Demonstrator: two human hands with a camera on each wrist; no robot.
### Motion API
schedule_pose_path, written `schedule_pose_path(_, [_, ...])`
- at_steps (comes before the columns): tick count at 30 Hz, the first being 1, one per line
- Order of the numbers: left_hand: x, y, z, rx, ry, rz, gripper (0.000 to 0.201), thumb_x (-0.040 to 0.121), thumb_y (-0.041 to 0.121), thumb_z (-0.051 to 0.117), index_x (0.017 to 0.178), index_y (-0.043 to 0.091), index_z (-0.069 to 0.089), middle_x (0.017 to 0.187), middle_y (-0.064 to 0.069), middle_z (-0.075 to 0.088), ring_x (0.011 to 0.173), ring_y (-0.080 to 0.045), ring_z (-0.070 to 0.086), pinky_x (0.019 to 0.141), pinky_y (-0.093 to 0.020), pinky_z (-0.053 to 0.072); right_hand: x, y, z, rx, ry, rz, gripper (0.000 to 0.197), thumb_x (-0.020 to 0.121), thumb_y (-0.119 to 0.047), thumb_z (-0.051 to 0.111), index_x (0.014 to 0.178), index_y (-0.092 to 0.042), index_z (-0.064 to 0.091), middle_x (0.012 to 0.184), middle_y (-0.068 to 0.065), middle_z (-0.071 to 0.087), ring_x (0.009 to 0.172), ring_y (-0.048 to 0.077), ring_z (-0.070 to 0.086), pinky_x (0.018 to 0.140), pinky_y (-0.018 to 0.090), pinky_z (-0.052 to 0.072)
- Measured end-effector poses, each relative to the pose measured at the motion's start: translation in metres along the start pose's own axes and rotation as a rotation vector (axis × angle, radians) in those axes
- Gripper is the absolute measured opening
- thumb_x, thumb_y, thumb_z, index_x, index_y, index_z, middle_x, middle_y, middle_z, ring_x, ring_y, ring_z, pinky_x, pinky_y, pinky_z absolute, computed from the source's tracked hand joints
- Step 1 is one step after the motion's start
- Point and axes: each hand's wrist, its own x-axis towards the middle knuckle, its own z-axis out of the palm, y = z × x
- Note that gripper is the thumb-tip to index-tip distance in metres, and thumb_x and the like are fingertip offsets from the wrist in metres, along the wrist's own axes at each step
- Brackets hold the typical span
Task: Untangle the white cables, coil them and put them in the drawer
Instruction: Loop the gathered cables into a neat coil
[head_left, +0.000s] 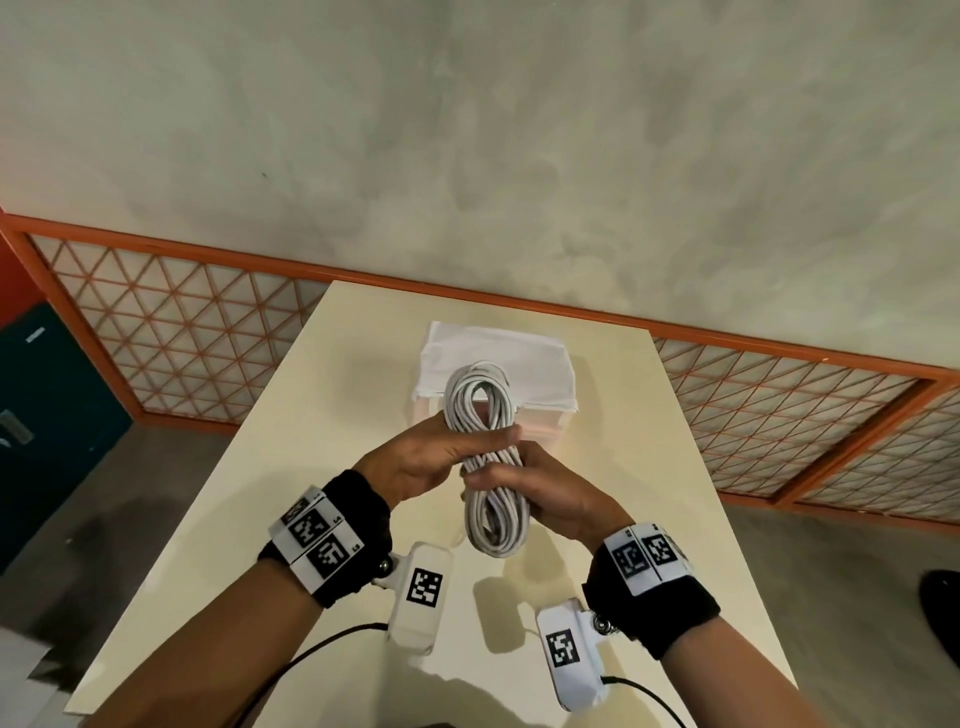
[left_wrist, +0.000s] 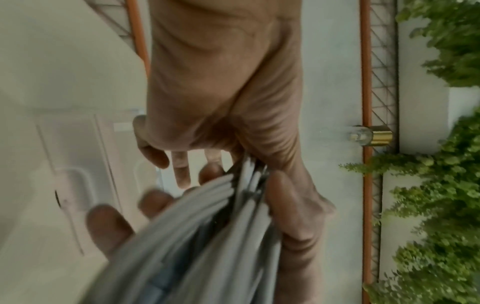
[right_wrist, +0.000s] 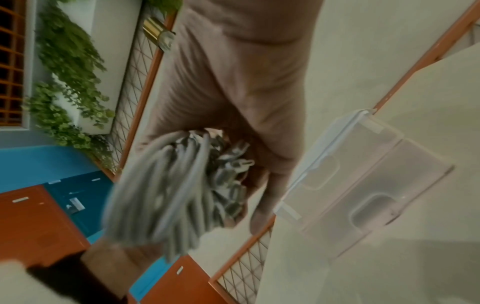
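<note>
Both hands clamp the coil (head_left: 485, 457) at its waist above the table (head_left: 291, 457), just in front of the closed drawer (head_left: 545, 421). The left hand (head_left: 431, 460) wraps the upper half; the right hand (head_left: 540, 496) wraps the lower.

Risks:
- Releasing one hand to open the drawer may let loops spring apart.
- A loose end may snag the drawer edge.
</note>
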Motion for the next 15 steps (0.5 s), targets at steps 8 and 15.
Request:
schedule_pose_path(8, [0.003,-0.001,-0.008,-0.053,0.004,0.036,0.103,0.036,0.058,0.09,0.119,0.003,0.062,0.091,0.005,0.072,0.095,-0.014,0.065,0.09,-0.028,0.049,0.005,0.001,0.013,0.174,0.013,0.075,0.007,0.075,-0.008,0.062,0.076,-0.009,0.055,0.056,0.004,0.055,0.049,0.018,0.056,0.052,0.027,0.048])
schedule_pose_path(15, [-0.001,-0.002,0.001,-0.25,-0.031,0.039,0.091,0.048,0.051,0.089,0.122,0.007,0.061,0.11,-0.004,0.067,0.091,-0.01,0.068,0.066,-0.022,0.055,0.007,-0.002,0.013,-0.032,0.19,0.069,0.023,0.082,-0.003,0.061,0.063,-0.013,0.052,0.044,0.0,0.045,0.039,0.013,0.041,0.046,0.025,0.039])
